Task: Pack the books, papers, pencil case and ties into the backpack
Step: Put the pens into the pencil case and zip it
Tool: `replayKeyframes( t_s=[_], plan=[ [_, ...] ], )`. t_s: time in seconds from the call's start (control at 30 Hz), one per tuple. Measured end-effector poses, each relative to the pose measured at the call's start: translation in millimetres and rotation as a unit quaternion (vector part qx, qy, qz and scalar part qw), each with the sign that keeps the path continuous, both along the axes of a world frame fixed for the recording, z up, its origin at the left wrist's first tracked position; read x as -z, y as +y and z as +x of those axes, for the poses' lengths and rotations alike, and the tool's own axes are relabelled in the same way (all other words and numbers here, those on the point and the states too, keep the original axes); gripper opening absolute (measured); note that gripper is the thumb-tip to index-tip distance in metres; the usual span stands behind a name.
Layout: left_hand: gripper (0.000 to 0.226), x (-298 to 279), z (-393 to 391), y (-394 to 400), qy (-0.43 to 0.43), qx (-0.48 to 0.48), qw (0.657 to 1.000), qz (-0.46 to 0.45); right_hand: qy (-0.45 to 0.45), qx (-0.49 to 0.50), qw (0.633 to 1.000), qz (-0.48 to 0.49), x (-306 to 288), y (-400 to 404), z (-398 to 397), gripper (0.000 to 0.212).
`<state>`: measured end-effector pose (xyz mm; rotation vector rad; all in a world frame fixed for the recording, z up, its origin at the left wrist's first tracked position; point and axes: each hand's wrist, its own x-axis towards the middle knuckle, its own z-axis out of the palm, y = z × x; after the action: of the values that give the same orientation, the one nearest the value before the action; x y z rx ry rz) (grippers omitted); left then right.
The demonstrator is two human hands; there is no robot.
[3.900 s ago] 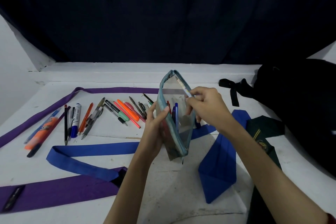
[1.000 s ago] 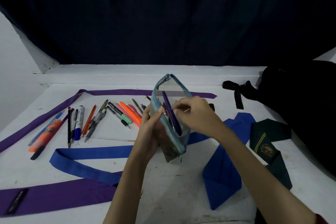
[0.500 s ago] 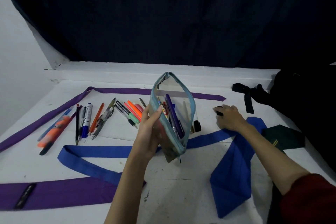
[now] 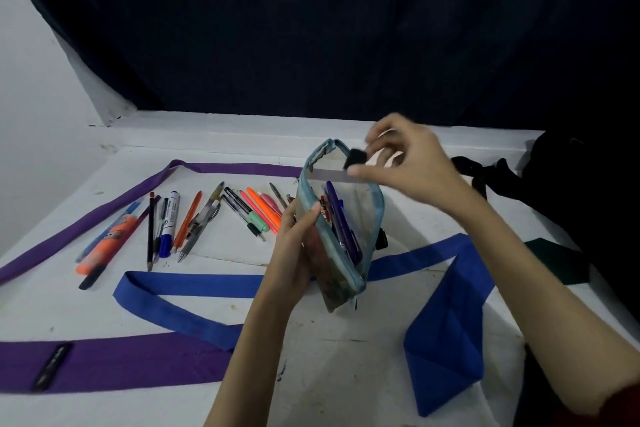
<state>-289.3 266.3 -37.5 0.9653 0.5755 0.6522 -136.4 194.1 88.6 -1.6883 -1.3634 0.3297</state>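
The pencil case is held upright by the left hand near the table's middle, mouth open, so the black-capped pen pinched by the right hand can be dropped in.

Your right hand, which was reaching down to the white table half a second ago, is now coming back up over the open mouth of the clear, teal-edged pencil case, pinching a small black-capped item between thumb and fingertips; its shape is blurred. A second ago that hand was pushing a purple pen into the case; that pen is now lying inside with the others. The view is also shifting slightly leftward.
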Motion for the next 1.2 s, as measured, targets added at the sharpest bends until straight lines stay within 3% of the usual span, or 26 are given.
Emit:
replayKeyframes(
  t_s=[0.13, 0.23, 0.33, 0.43, 0.5, 0.6, 0.7, 0.77, 0.9, 1.07, 1.2],
  plan=[
    [0.066, 0.3, 3.6, -1.1, -0.001, 0.009, 1.000, -0.006, -0.236, 0.031, 0.964, -0.114, 19.7, 25.5, -17.4, 0.020],
    [0.068, 0.3, 4.6, -1.4, -0.001, 0.007, 1.000, -0.018, -0.265, 0.037, 0.961, -0.066, 31.3, 39.4, -17.7, 0.023],
    [0.068, 1.8, 2.3, -0.2, -0.009, 0.002, 0.998, -0.059, -0.218, 0.050, 0.973, 0.065, 33.4, 35.6, -13.4, 0.018],
    [0.068, 3.2, -1.8, 2.9, -0.007, -0.014, 0.997, -0.080, -0.154, 0.126, 0.966, 0.165, 37.5, 24.8, 4.9, 0.010],
    [0.072, 2.5, -4.0, 5.6, -0.011, -0.026, 0.996, -0.083, -0.104, 0.174, 0.973, 0.109, 49.2, 23.4, 24.9, 0.008],
    [0.072, 0.2, -6.7, 9.6, -0.016, -0.035, 0.997, -0.073, -0.030, 0.172, 0.977, -0.119, 81.0, 27.9, 50.1, 0.008],
    [0.068, -2.0, -8.2, 10.0, -0.019, -0.033, 0.997, -0.072, -0.038, 0.164, 0.954, -0.250, 114.7, 36.7, 57.5, 0.031],
    [0.069, -2.6, -8.8, 9.8, -0.011, -0.031, 0.997, -0.072, -0.061, 0.172, 0.943, -0.280, 127.6, 43.4, 55.3, 0.039],
    [0.072, -3.4, -9.6, 10.3, -0.005, -0.039, 0.997, -0.065, -0.062, 0.180, 0.933, -0.304, 129.4, 54.5, 52.4, 0.034],
    [0.073, -2.9, -10.9, 11.6, -0.007, -0.040, 0.997, -0.058, 0.097, 0.238, 0.945, -0.201, 125.4, 60.3, 54.1, 0.020],
    [0.066, -4.4, -9.2, 9.9, -0.006, -0.042, 0.997, -0.059, -0.018, 0.165, 0.946, -0.278, 131.0, 54.0, 41.8, 0.030]
  ],
)
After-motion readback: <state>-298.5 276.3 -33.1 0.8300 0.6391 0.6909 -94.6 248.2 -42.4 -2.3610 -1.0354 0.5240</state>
